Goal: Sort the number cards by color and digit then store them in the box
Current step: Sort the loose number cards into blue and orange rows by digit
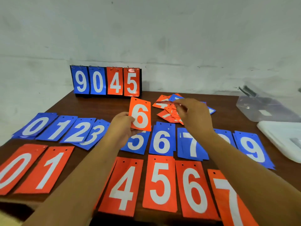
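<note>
Sorting is mid-way. The left hand (121,126) grips an orange 6 card (140,114) by its lower corner, held upright above the middle of the table (101,105). The right hand (193,115) is over the unsorted pile (164,110) toward the far right. Its fingertips seem to pinch a loose card (169,103) seen edge-on, though blur hides the digit.

Two rows are laid out: the blue row (161,141) runs across the middle and the orange row lies along the near edge, where an orange 6 stack (193,190) already sits. The next move is probably to lay the held 6 squarely on that stack — the left arm must cross the blue cards without dragging them.

The clear box (263,108) waits at the right edge, so storing looks some way off.
</note>
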Tool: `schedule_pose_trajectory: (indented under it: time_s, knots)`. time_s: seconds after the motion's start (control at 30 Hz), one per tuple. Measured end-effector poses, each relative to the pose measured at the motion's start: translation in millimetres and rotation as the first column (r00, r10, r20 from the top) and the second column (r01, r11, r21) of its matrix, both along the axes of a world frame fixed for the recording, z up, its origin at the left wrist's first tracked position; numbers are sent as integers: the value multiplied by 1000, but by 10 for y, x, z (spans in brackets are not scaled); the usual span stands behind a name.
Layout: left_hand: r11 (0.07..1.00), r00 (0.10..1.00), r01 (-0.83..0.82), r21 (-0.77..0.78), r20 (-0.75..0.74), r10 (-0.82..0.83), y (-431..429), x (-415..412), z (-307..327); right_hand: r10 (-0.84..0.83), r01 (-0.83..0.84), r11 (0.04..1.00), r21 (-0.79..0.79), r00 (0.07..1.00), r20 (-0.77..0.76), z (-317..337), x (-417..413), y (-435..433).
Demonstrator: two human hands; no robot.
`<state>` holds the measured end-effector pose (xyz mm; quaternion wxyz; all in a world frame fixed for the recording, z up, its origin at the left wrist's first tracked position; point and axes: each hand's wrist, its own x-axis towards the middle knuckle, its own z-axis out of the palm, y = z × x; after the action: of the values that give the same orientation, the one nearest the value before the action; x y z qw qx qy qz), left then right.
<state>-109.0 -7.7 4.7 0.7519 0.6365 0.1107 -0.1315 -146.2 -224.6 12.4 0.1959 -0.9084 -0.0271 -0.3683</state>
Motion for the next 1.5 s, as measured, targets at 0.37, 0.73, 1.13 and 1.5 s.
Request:
schedule_pose_trajectory:
  time_s: [0.37, 0.73, 1.13, 1.5]
  knots:
    - [981, 999, 29, -191, -15, -32, 96, -672, -10, 483, -18, 520, 854, 831, -276, -47, -783, 91]
    - [923, 917, 382, -52, 144, -371, 217, -1052, -105, 456, -149, 848, 508, 692, -559, 362, -921, 131]
    - [964, 990, 4, -266, 140, 35, 280, -1244, -217, 563, 52, 352, 935, 786, -255, -163, -1108, 805]
    - [999, 990, 51, 8, 128, -52, 931, -1371, -279, 601, 68, 368, 927, 744, -293, -228, -1009, 1266]
